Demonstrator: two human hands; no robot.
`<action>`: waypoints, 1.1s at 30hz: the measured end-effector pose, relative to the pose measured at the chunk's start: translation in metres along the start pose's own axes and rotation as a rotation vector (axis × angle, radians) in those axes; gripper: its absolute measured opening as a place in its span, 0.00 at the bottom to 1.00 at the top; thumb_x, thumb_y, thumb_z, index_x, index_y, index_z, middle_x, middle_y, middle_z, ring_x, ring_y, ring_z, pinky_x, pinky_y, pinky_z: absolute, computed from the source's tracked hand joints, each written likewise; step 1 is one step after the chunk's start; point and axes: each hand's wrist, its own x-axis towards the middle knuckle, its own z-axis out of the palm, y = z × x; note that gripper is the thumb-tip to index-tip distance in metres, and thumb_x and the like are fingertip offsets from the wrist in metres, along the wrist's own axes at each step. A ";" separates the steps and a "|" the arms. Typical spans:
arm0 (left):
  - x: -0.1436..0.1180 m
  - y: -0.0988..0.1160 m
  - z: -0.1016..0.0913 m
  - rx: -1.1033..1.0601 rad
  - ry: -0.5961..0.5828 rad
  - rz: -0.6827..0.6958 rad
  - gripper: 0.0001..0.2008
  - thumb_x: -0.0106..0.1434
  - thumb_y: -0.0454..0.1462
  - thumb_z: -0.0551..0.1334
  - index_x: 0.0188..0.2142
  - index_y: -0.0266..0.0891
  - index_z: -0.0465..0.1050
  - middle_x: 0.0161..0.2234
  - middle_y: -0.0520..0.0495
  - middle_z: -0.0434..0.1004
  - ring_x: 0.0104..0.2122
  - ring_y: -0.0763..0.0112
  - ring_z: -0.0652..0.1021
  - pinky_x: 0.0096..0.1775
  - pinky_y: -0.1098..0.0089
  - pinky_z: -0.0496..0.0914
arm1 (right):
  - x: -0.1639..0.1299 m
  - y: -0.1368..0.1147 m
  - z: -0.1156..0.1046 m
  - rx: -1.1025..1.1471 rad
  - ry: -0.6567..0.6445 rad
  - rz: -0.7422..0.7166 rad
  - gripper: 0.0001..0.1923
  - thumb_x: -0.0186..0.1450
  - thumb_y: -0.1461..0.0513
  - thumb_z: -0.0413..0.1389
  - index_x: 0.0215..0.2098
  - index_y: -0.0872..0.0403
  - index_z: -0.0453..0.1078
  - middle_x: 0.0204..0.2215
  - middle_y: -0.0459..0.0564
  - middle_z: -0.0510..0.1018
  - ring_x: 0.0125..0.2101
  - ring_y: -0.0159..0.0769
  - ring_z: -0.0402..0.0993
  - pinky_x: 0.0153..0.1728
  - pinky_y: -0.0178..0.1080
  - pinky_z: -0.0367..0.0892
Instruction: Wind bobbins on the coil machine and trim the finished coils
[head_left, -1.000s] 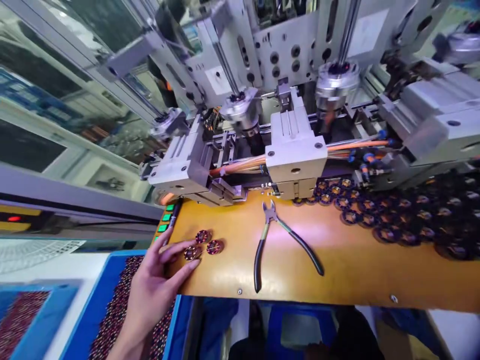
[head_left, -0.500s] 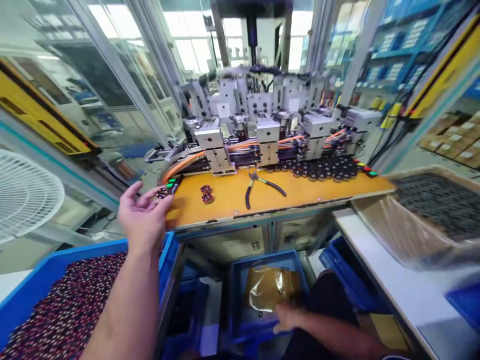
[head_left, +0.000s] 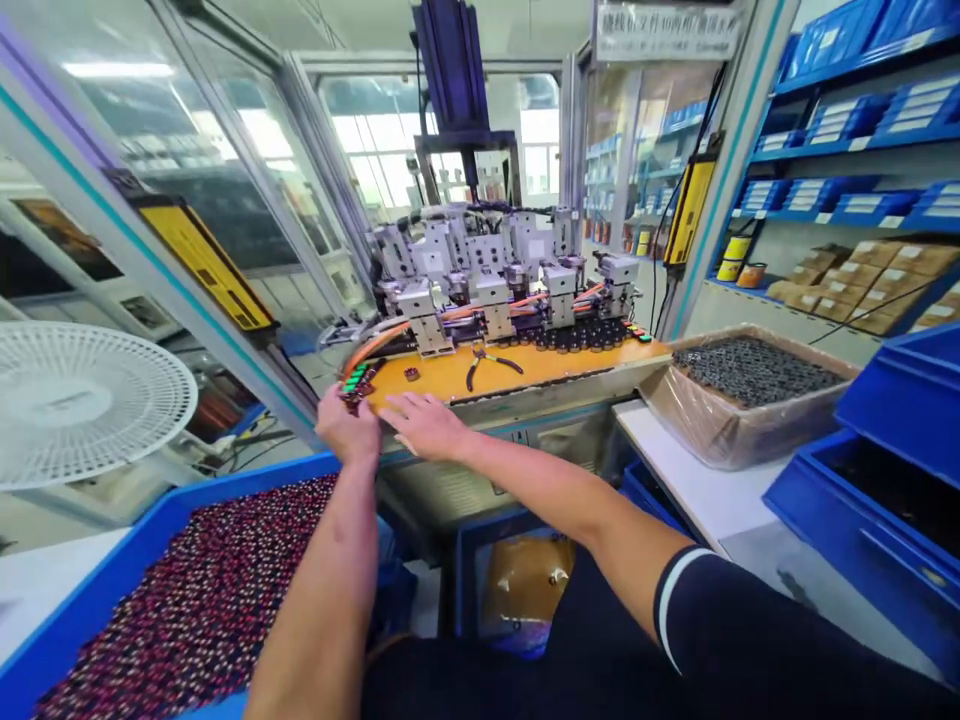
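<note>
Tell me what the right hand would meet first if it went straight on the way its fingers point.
Most likely the left hand, which lies just ahead of the right hand, though depth is unclear and it might slip past.

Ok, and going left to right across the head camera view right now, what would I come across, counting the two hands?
White fan, left hand, right hand, pliers, cluster of dark rings, plastic-lined box.
</note>
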 end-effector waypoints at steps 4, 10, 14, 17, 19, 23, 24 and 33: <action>0.007 -0.011 -0.011 -0.029 0.043 -0.111 0.20 0.65 0.40 0.64 0.55 0.37 0.68 0.45 0.45 0.76 0.38 0.66 0.79 0.43 0.57 0.76 | 0.040 0.014 0.004 -0.094 0.076 0.037 0.24 0.71 0.68 0.47 0.64 0.64 0.57 0.65 0.64 0.62 0.61 0.49 0.62 0.58 0.52 0.63; -0.004 -0.028 -0.023 -0.165 0.081 -0.179 0.31 0.56 0.35 0.70 0.58 0.36 0.64 0.40 0.47 0.76 0.32 0.70 0.79 0.36 0.66 0.77 | 0.113 0.024 0.016 -0.146 -0.068 -0.147 0.12 0.70 0.64 0.54 0.51 0.56 0.72 0.55 0.53 0.74 0.55 0.42 0.69 0.52 0.46 0.69; -0.013 -0.031 -0.042 -0.201 0.197 -0.203 0.33 0.49 0.39 0.72 0.55 0.37 0.69 0.40 0.47 0.75 0.33 0.68 0.80 0.36 0.67 0.77 | 0.136 0.033 0.029 -0.193 -0.156 -0.159 0.06 0.70 0.64 0.56 0.41 0.59 0.73 0.45 0.51 0.78 0.46 0.38 0.75 0.48 0.46 0.72; -0.032 -0.031 -0.065 -0.206 0.332 -0.241 0.35 0.49 0.44 0.73 0.56 0.38 0.69 0.40 0.46 0.74 0.34 0.65 0.79 0.40 0.62 0.78 | 0.139 0.046 0.031 -0.217 -0.159 -0.120 0.06 0.70 0.65 0.55 0.40 0.59 0.73 0.43 0.51 0.79 0.45 0.37 0.75 0.47 0.45 0.72; -0.055 -0.026 -0.078 -0.219 0.382 -0.249 0.37 0.49 0.45 0.73 0.57 0.39 0.67 0.40 0.46 0.75 0.38 0.63 0.80 0.45 0.58 0.78 | 0.138 0.052 0.027 -0.209 -0.148 -0.105 0.08 0.70 0.68 0.52 0.38 0.61 0.74 0.42 0.54 0.79 0.44 0.39 0.75 0.47 0.46 0.71; -0.111 0.002 -0.088 -0.244 0.317 -0.224 0.34 0.52 0.42 0.72 0.57 0.43 0.66 0.44 0.45 0.79 0.43 0.62 0.81 0.48 0.57 0.78 | 0.118 0.049 0.006 -0.135 -0.085 -0.083 0.10 0.69 0.70 0.51 0.38 0.65 0.75 0.47 0.64 0.78 0.52 0.47 0.71 0.54 0.51 0.65; -0.125 0.012 -0.089 -0.252 0.276 -0.203 0.33 0.53 0.41 0.72 0.57 0.44 0.66 0.45 0.45 0.80 0.42 0.62 0.82 0.46 0.58 0.79 | 0.105 0.045 -0.002 -0.117 -0.057 -0.074 0.10 0.69 0.69 0.52 0.42 0.66 0.75 0.51 0.65 0.76 0.56 0.48 0.67 0.58 0.52 0.63; -0.196 0.075 -0.114 -0.315 0.036 -0.024 0.31 0.52 0.34 0.72 0.56 0.49 0.68 0.42 0.50 0.83 0.37 0.64 0.84 0.36 0.62 0.82 | -0.110 -0.040 -0.066 0.803 0.101 0.004 0.16 0.62 0.59 0.65 0.44 0.61 0.75 0.36 0.48 0.81 0.29 0.25 0.74 0.32 0.29 0.71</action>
